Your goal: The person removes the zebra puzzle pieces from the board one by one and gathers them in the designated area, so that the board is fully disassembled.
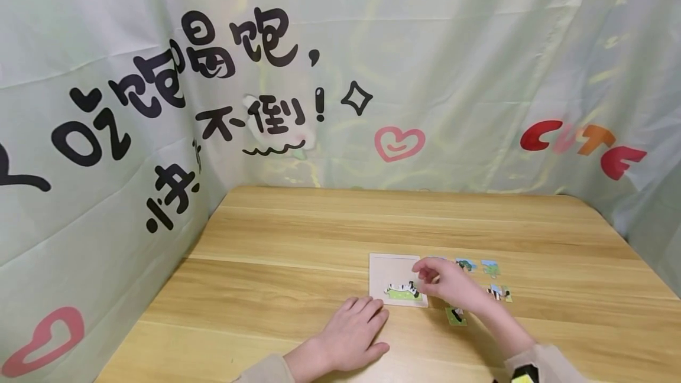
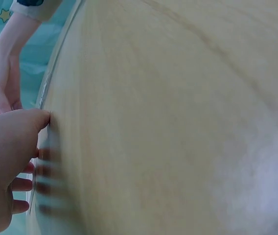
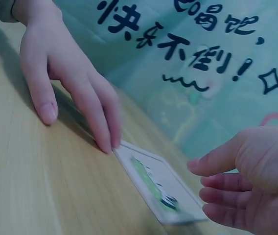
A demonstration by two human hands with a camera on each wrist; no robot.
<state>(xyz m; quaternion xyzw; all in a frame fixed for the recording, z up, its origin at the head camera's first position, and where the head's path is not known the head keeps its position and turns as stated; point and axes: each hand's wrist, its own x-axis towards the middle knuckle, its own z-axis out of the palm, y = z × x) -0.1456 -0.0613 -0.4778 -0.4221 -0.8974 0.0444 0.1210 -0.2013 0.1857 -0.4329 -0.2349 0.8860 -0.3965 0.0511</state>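
Observation:
A white puzzle tray (image 1: 391,270) lies on the table, with a green strip of joined jigsaw pieces (image 1: 402,294) showing black-and-white stripes along its near right part. My left hand (image 1: 353,333) rests palm down, its fingertips at the tray's near left edge. Over the tray's right edge hovers my right hand (image 1: 449,282), fingers loosely bent. In the right wrist view its thumb and fingers stand apart with nothing seen between them. To its right lie loose jigsaw pieces, among them a tree piece (image 1: 465,265), a blue-green piece (image 1: 490,268), a striped piece (image 1: 499,293) and a green piece (image 1: 456,315).
The wooden table (image 1: 276,241) stretches beyond the tray on all sides. A pale printed curtain (image 1: 452,75) with black lettering and hearts hangs behind the table and along its left side. Part of another loose piece (image 1: 437,258) shows behind my right hand.

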